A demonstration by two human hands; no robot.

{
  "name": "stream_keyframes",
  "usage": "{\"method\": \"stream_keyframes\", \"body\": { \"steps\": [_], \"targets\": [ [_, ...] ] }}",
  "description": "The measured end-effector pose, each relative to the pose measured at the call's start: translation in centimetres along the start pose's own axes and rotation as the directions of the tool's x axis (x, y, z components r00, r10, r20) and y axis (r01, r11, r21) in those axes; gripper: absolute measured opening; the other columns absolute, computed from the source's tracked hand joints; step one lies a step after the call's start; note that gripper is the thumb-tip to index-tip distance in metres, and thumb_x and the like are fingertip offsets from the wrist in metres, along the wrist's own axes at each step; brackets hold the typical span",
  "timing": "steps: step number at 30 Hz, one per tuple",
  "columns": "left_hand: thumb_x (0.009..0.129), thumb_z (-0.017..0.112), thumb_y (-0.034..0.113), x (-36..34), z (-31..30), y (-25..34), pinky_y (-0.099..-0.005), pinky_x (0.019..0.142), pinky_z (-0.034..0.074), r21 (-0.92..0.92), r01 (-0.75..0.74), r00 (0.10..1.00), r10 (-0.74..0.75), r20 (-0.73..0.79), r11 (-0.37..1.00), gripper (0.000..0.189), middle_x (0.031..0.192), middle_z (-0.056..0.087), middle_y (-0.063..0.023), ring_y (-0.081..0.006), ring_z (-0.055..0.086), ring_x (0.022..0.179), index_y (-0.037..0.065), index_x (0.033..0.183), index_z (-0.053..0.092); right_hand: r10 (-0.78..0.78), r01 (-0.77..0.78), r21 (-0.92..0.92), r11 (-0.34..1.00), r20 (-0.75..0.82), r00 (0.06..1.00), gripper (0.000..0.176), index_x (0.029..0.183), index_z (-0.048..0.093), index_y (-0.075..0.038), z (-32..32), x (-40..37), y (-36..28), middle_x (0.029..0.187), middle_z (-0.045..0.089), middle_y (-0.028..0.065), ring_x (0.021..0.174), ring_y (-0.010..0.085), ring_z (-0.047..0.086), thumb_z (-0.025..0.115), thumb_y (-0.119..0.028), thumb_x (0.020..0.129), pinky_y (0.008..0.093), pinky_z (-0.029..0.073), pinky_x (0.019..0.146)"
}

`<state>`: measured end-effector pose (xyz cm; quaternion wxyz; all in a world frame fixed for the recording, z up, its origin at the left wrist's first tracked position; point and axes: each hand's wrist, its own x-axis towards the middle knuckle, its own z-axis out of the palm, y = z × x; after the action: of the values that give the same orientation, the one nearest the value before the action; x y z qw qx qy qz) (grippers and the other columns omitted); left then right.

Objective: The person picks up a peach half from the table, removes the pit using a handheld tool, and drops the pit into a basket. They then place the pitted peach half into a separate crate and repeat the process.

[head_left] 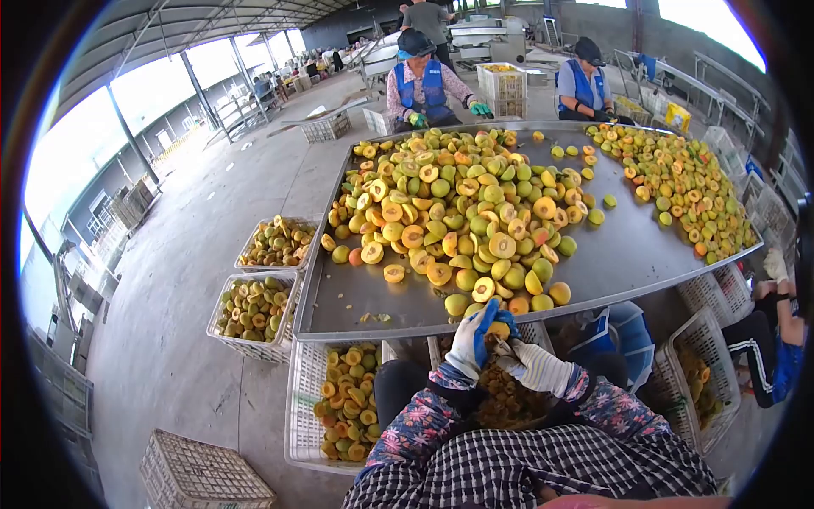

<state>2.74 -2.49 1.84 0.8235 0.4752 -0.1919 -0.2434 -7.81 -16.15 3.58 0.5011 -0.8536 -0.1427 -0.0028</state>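
My left hand [472,341], in a white glove with blue fingers, is closed around a peach half [498,332] just below the table's front edge. My right hand [541,368], in a pale striped glove, is closed close against that fruit. Its fingertips are bunched together, and what they grip, if anything, is too small to make out. Beneath both hands, between my knees, a container holds a brownish heap of pits or scraps [509,405]. Beyond my hands a large pile of cut yellow-green peaches [475,199] lies on the metal table [381,316].
White crates [307,416] of peach halves stand on the floor at the left, and an upturned crate [199,471] lies nearer. A blue bin [632,339] and another crate [712,428] are at right. Two people in blue vests sit across the table; another person's arm [788,318] shows at right.
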Motion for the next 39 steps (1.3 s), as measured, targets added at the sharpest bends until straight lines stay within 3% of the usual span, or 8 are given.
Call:
{"method": "stream_keyframes", "body": {
  "steps": [6, 7, 10, 13, 20, 30, 33, 39],
  "targets": [
    [0.1, 0.044, 0.042, -0.4, 2.4, 2.5, -0.034, 0.073, 0.051, -0.171, 0.004, 0.998, 0.008, 0.067, 0.985, 0.05, 0.071, 0.063, -0.0143, -0.0242, 0.063, 0.07, -0.003, 0.085, 0.06, 0.154, -0.154, 0.283, 0.947, 0.025, 0.988, 0.028, 0.108, 0.059, -0.004, -0.3, -0.4, -1.7, 0.073, 0.059, 0.0046, 0.065, 0.0168, 0.061, 0.055, -0.03, 0.098, 0.0283, 0.045, 0.058],
    [0.099, 0.048, 0.042, 0.0, 2.4, 1.9, -0.0364, 0.071, 0.052, -0.228, 0.012, 0.999, -0.003, 0.042, 0.974, 0.046, 0.072, 0.061, -0.0109, -0.0248, 0.061, 0.069, 0.001, 0.081, 0.058, 0.458, -0.569, 0.509, 0.646, 0.337, 0.822, 0.031, 0.106, 0.06, -0.007, -1.4, -0.3, -4.1, 0.066, 0.055, 0.002, 0.055, 0.0124, 0.057, 0.054, -0.036, 0.098, 0.0246, 0.041, 0.049],
    [0.096, 0.056, 0.039, 0.7, 3.1, 1.6, -0.0405, 0.069, 0.054, -0.533, 0.128, 0.983, -0.177, -0.041, 0.836, 0.035, 0.079, 0.058, -0.0061, -0.0251, 0.061, 0.071, 0.006, 0.087, 0.058, 0.457, -0.459, 0.593, 0.662, 0.167, 0.874, 0.03, 0.108, 0.06, -0.006, -0.6, -0.6, -3.9, 0.069, 0.057, 0.001, 0.055, 0.0122, 0.055, 0.052, -0.034, 0.1, 0.0244, 0.042, 0.05],
    [0.094, 0.06, 0.038, 1.1, 3.1, 1.0, -0.0438, 0.07, 0.056, -0.565, 0.132, 0.966, -0.234, -0.112, 0.815, 0.031, 0.083, 0.059, -0.0058, -0.0255, 0.062, 0.075, 0.006, 0.097, 0.056, -0.115, 0.176, 0.178, 0.968, -0.306, 0.945, 0.026, 0.11, 0.058, -0.003, 1.7, -0.4, 0.4, 0.085, 0.063, 0.0061, 0.074, 0.0202, 0.062, 0.054, -0.025, 0.099, 0.0311, 0.049, 0.066],
    [0.094, 0.056, 0.045, 1.0, 2.6, -0.1, -0.0465, 0.076, 0.056, -0.759, 0.149, 0.922, -0.366, -0.125, 0.633, 0.04, 0.098, 0.062, -0.0102, -0.0281, 0.062, 0.086, 0.006, 0.107, 0.056, 0.208, -0.204, 0.286, 0.936, 0.016, 0.978, 0.03, 0.115, 0.053, -0.001, -0.6, -2.5, -1.4, 0.097, 0.062, 0.0116, 0.092, 0.0238, 0.06, 0.056, -0.026, 0.097, 0.0345, 0.046, 0.081],
    [0.098, 0.047, 0.049, -0.8, 0.3, -0.2, -0.0466, 0.083, 0.056, -0.574, 0.217, 0.929, -0.348, -0.127, 0.789, 0.05, 0.1, 0.065, -0.0147, -0.0287, 0.065, 0.09, 0.002, 0.112, 0.058, 0.096, -0.118, -0.108, 0.987, -0.194, 0.976, 0.031, 0.103, 0.054, 0.001, -1.3, -3.2, 0.1, 0.085, 0.064, 0.0236, 0.082, 0.0433, 0.061, 0.054, -0.03, 0.096, 0.0457, 0.049, 0.072],
    [0.098, 0.047, 0.049, -1.2, 1.0, -1.0, -0.0439, 0.086, 0.054, -0.169, 0.088, 0.991, -0.104, -0.088, 0.982, 0.052, 0.105, 0.064, -0.0153, -0.0282, 0.064, 0.094, 0.001, 0.116, 0.056, 0.037, -0.1, -0.255, 0.962, -0.243, 0.969, 0.032, 0.1, 0.052, 0.0, -0.6, -1.3, -0.3, 0.078, 0.062, 0.0255, 0.075, 0.0457, 0.06, 0.055, -0.031, 0.095, 0.05, 0.047, 0.066],
    [0.099, 0.043, 0.051, -1.4, 1.6, -1.1, -0.0379, 0.084, 0.055, -0.363, 0.222, 0.933, -0.305, -0.19, 0.905, 0.057, 0.105, 0.063, -0.013, -0.0251, 0.064, 0.092, -0.001, 0.119, 0.055, 0.006, -0.05, -0.494, 0.868, -0.091, 0.996, 0.026, 0.099, 0.052, -0.004, -1.0, -1.6, -2.1, 0.074, 0.065, 0.0187, 0.069, 0.0387, 0.064, 0.059, -0.028, 0.091, 0.0466, 0.05, 0.06]
  ]
}}
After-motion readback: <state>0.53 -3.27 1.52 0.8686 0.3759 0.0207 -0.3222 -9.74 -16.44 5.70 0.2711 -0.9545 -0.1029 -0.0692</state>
